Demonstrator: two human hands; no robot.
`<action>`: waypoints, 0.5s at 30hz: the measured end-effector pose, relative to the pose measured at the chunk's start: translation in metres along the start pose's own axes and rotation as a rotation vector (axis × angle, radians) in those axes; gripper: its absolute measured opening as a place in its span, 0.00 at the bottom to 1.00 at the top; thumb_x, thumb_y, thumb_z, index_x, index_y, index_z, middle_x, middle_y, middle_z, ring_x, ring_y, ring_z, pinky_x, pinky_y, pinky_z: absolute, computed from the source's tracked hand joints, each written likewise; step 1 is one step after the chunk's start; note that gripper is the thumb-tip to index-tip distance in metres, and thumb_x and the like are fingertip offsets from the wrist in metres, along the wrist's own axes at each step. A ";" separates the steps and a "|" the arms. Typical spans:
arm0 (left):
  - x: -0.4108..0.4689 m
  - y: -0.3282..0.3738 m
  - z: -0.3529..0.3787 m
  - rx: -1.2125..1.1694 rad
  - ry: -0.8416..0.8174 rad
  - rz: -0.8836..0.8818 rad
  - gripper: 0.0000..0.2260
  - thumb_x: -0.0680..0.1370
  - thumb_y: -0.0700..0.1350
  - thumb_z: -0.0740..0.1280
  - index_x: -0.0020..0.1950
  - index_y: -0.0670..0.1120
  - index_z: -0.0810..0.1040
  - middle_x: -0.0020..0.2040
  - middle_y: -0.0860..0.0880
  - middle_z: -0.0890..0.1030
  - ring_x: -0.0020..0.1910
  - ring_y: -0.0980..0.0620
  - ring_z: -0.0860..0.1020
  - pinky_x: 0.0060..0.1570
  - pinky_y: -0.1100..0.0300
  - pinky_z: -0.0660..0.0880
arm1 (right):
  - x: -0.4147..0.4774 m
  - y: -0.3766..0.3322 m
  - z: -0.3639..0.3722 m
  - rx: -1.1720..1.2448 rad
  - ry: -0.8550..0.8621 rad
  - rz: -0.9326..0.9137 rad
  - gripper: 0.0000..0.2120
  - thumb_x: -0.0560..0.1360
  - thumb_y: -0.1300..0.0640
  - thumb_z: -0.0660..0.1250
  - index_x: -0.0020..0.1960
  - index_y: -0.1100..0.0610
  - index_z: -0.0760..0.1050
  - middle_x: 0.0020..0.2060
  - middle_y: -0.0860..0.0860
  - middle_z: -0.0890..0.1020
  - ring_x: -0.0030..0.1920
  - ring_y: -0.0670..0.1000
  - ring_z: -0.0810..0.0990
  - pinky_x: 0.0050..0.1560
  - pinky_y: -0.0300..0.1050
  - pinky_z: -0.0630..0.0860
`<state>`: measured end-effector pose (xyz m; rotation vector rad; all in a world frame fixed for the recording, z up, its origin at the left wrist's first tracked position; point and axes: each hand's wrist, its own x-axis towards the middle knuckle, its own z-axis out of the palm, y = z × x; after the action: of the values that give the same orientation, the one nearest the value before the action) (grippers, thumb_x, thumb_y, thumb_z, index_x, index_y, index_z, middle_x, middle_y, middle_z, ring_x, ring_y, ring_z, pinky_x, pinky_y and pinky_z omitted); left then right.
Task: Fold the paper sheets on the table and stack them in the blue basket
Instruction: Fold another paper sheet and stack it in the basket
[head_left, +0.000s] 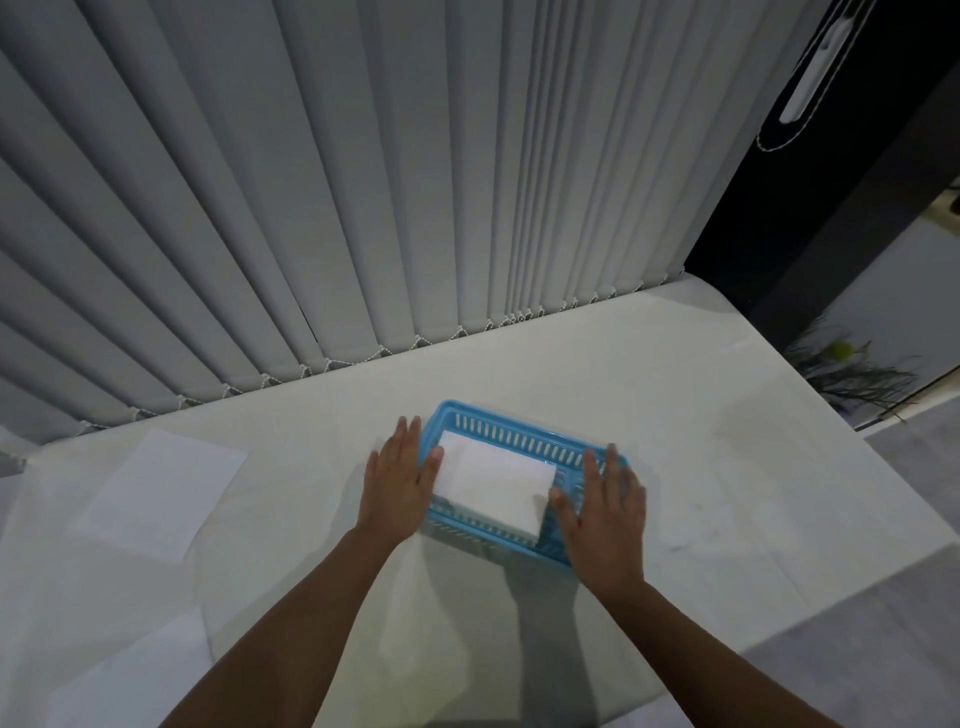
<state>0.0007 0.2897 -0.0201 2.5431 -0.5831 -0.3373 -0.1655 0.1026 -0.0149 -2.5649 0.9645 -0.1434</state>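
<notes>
Nearest, left of the basket (519, 434): one flat sheet (132, 670) at the table (701, 467) edge. Flanking the basket, left hand (400, 480) and right hand (605, 501), both open, fingers spread, gripping nothing, thumbs touching the folded paper (493, 486) lying inside. Farther left, a second unfolded sheet (161, 488). Behind the basket, blinds (311, 182). Probably light, limp, easily creased; best pinched at two corners of a short edge, slid rather than lifted by one corner.
</notes>
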 end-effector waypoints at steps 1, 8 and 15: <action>0.001 0.000 0.001 -0.140 0.004 -0.091 0.27 0.81 0.59 0.48 0.78 0.49 0.54 0.78 0.47 0.58 0.77 0.47 0.57 0.76 0.49 0.52 | 0.001 0.006 -0.001 0.054 0.041 0.068 0.38 0.75 0.33 0.45 0.76 0.57 0.57 0.77 0.59 0.55 0.74 0.64 0.57 0.73 0.59 0.53; -0.002 0.019 -0.002 -0.562 -0.054 -0.331 0.24 0.82 0.59 0.45 0.68 0.48 0.69 0.60 0.47 0.76 0.62 0.44 0.74 0.64 0.50 0.69 | 0.001 0.004 -0.003 0.630 -0.012 0.329 0.34 0.79 0.46 0.60 0.77 0.55 0.49 0.74 0.57 0.59 0.72 0.58 0.63 0.65 0.58 0.66; -0.005 -0.005 -0.025 -0.571 0.030 -0.370 0.25 0.81 0.59 0.46 0.68 0.49 0.71 0.65 0.44 0.76 0.64 0.43 0.74 0.68 0.46 0.67 | -0.007 -0.022 0.005 0.671 -0.019 0.306 0.30 0.77 0.42 0.60 0.73 0.54 0.56 0.69 0.56 0.66 0.65 0.57 0.72 0.58 0.58 0.73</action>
<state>0.0062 0.3065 -0.0011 2.0774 0.0142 -0.5096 -0.1562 0.1243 -0.0107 -1.7901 1.0651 -0.2978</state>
